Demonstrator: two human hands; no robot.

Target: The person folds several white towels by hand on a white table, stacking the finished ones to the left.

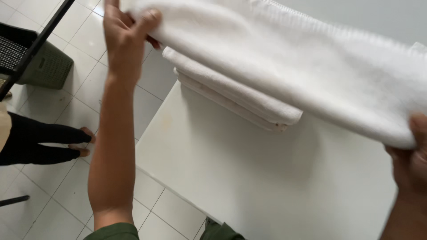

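Note:
A folded white towel (289, 58) hangs stretched in the air between my two hands. My left hand (124, 31) grips its far left corner near the top of the view. At the right edge, my right hand (411, 155) pinches its near right corner from below. Under the lifted towel lies a stack of folded white towels (231, 91) on the white table (249, 178). The held towel covers most of that stack.
A dark green plastic basket (42, 66) stands on the tiled floor at the left, behind a black bar (38, 42). Another person's legs in black trousers (40, 142) with bare feet reach in from the left. The table's left edge runs diagonally.

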